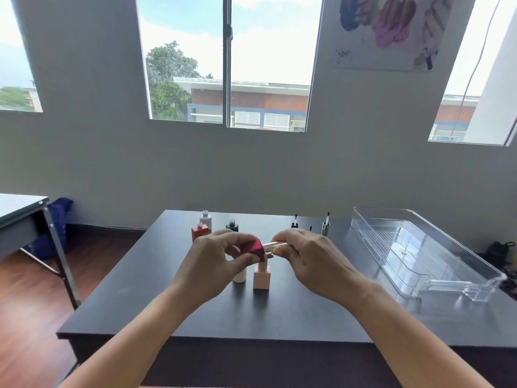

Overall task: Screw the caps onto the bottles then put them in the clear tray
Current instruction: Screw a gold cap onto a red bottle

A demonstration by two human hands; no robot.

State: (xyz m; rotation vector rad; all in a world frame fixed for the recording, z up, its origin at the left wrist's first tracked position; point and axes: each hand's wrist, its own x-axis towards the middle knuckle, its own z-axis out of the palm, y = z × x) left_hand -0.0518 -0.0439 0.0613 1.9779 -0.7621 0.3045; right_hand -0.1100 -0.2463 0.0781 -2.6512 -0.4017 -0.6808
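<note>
Both forearms reach in from the bottom edge of the head view and converge over the middle of the dark table (279, 312), wrists bent so that the hands face each other. The left hand (215, 259) curls its thumb and fingers round a dark red square bottle (254, 249), held clear of the tabletop and tipped on its side with the neck pointing right. The right hand (310, 256) pinches a rose-gold cap (275, 244) in its fingertips, lying level, its open end meeting the bottle's neck; whether the thread has caught cannot be told. Below the hands a pale pink square bottle (261, 277) stands upright on the table with its cap on, and just beside it to the left a pale pink round bottle (240, 275) is partly hidden behind the left hand. Further back, three uncapped bottles stand close together: an orange-red bottle (199, 233), a white bottle (206, 219) and a black bottle (232, 226). Right of them, a black brush cap (294, 224) and a silver brush cap (325, 227) stand with their brushes pointing up. The clear tray (436, 264) lies well apart, on the table's right side.
</note>
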